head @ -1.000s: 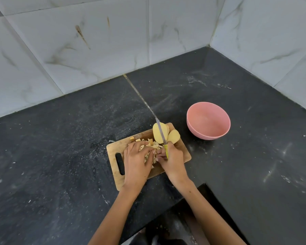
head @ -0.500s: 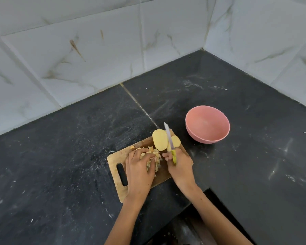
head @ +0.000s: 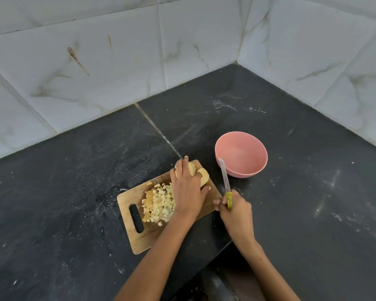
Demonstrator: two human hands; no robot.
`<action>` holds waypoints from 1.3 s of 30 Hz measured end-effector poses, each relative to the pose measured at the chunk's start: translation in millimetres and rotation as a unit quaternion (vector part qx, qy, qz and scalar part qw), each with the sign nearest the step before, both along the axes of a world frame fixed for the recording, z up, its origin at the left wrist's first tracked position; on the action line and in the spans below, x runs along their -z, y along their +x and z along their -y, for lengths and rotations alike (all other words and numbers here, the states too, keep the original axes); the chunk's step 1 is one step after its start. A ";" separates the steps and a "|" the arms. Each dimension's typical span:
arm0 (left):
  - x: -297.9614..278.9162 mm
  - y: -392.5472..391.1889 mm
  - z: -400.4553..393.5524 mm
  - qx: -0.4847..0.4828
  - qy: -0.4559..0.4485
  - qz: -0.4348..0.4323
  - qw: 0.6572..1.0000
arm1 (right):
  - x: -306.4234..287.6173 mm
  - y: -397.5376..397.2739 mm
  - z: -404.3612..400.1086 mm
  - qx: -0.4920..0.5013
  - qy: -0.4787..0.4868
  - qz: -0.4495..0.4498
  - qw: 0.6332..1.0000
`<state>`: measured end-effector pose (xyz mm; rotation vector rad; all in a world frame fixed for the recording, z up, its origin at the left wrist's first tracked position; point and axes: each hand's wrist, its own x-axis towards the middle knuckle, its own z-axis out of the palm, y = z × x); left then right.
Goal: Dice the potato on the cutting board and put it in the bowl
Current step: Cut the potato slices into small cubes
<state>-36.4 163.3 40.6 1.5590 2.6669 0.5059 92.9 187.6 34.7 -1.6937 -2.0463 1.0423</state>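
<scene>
Head cam: potato [head: 203, 174] pale yellow, part-diced w/ cubes [head: 160, 203] on board [head: 137, 237].

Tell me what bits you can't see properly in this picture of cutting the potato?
All in the head view:
1. The uncut pale yellow potato pieces: the left hand lies over them, so their number and shape are hidden.
2. The yellow-handled knife: the right hand wraps most of the handle.
3. The heap of small diced potato cubes: its right edge is hidden under the left hand.

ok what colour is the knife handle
Yellow-green; the knife handle shows in the head view, gripped by the right hand.
</scene>
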 end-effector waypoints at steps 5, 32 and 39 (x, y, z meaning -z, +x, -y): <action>-1.8 -4.0 -8.3 0.023 -0.029 -0.019 0.999 | 1.2 3.9 3.6 -0.003 -0.009 -0.026 1.000; 8.0 -31.0 15.7 -0.057 0.058 0.084 0.993 | 0.6 -28.6 6.4 -0.020 -0.027 -0.122 0.992; 1.1 -3.4 25.5 -0.040 0.047 0.155 0.986 | -0.4 -12.6 3.5 0.000 0.009 -0.074 0.997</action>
